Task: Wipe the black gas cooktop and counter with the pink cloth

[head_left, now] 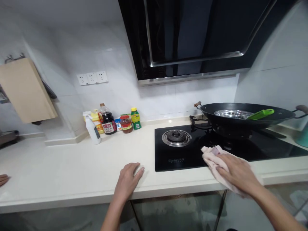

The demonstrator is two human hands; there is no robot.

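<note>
While the right hand (237,171) grips a crumpled pale pink fabric cloth (213,157), the left hand (128,179) rests on a smooth cream-coloured countertop (84,170), fingers loosely curved, thumb apart. The cloth lies over the front edge of a rectangular black glass cooktop (192,160), partly above the countertop. Left of the cloth, 1 round burner with a silver metal ring (176,138) is exposed. Behind the cloth, a wide black metal wok (276,123) with 2 wooden-tipped handles contains a round silver metal insert (231,114) and a bright green object (262,114).
</note>
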